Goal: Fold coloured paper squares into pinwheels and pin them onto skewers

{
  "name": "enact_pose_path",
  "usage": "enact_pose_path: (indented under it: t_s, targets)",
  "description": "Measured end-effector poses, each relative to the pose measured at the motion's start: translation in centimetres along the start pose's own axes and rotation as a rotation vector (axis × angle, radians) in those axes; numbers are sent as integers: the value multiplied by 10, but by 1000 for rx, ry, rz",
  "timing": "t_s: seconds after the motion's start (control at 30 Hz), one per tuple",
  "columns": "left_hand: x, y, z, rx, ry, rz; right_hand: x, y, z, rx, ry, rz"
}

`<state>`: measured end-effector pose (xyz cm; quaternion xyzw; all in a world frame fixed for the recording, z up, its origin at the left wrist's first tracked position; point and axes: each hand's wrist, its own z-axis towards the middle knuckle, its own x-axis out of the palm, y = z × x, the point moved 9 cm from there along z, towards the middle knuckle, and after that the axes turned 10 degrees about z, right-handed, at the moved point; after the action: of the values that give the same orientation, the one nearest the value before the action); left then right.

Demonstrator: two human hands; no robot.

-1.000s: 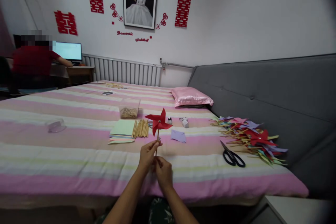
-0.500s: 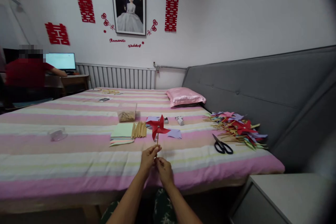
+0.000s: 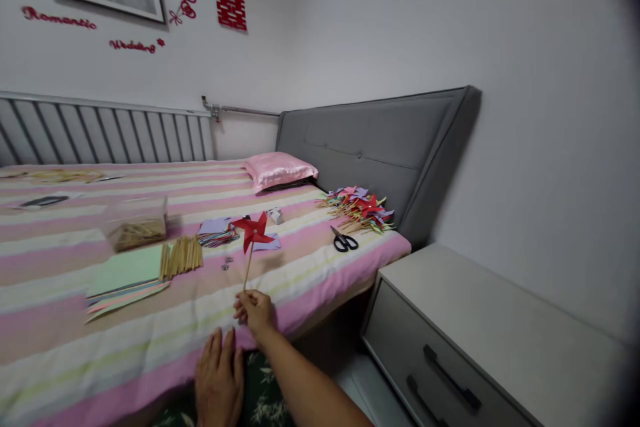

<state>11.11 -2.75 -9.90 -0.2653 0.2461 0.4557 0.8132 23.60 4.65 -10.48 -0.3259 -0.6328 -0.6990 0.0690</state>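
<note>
My right hand (image 3: 255,310) pinches the bottom of a wooden stick that carries a red paper pinwheel (image 3: 253,230), held upright over the striped bed (image 3: 310,260). Near the bed's front edge my left hand (image 3: 219,377) lies flat with fingers stretched out and holds nothing. A bundle of wooden sticks (image 3: 181,257) and a stack of coloured paper sheets (image 3: 125,277) lie to the left of the pinwheel. A pile of finished pinwheels (image 3: 360,207) rests by the headboard, with black scissors (image 3: 343,240) just in front of it.
A clear box of sticks (image 3: 135,223) stands further back on the bed. A pink pillow (image 3: 280,170) lies against the grey headboard (image 3: 395,147). A white nightstand (image 3: 480,340) with drawers stands to the right of the bed. A radiator (image 3: 100,137) runs along the far wall.
My view has swung to the right and dropped. My left hand has let go of the stick and now lies flat at the bed's edge. My right hand alone holds the pinwheel.
</note>
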Motion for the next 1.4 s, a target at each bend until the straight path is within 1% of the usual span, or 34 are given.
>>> enact_pose_path:
  t_s: [0.1, 0.23, 0.33, 0.5, 0.7, 0.9, 1.07, 1.17, 1.23, 1.33, 1.4]
  targets:
    - [2, -6, -3, 11, -22, 24, 0, 2, -1, 14, -8, 23]
    - [2, -5, 0, -60, 9, 17, -1, 2, 1, 21, -23, 49]
    - [2, -8, 0, -99, 38, 10, -3, 1, 2, 26, -31, 62]
    - [1, -13, -1, -145, 16, -18, -3, 1, 4, 40, -38, 71]
    - [5, -15, 0, -129, 15, 5, -3, 0, 7, 50, -38, 95]
    - [2, -20, 2, -96, -18, 21, -6, 1, 8, 58, -48, 119]
    - [1, -19, 2, -100, -26, 14, -5, 7, 5, 74, -71, 118]
    - [2, -18, 1, -102, -26, 2, -7, 18, 9, 70, -116, 102]
    - [3, -16, 0, -107, -25, -5, -13, 33, 18, 49, -153, 84]
    - [4, -13, 0, -129, -24, -35, -32, 68, 39, -27, -209, 44]
    - [3, -12, -1, -144, -28, -65, -52, 97, 57, -79, -249, 8]
